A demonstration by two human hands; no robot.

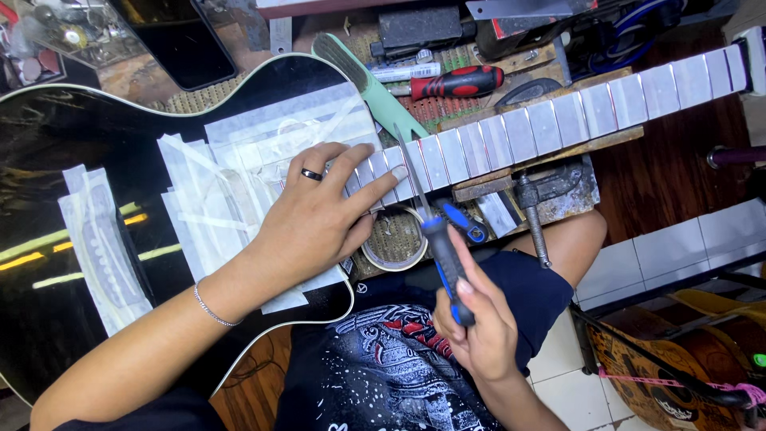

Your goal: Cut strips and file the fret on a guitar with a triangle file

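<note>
my left hand (319, 215) lies flat and open on the taped end of the guitar neck (558, 120), fingers spread, index fingertip touching the fretboard just beside the file's tip, a dark ring on one finger and a thin bracelet at the wrist. my right hand (475, 327) is closed around the blue and black handle of a slim metal file (431, 215), whose blade slants up and rests across the neck. the fretboard is masked with pale tape between the frets. the black guitar body (64, 144) lies on the bench, covered near the neck with sheets of white paper (231, 175). a roll of tape (395, 239) sits under the neck, beside a metal clamp (531, 207). behind the neck lie a red-handled screwdriver (455, 82) and a green brush (367, 84)
</note>
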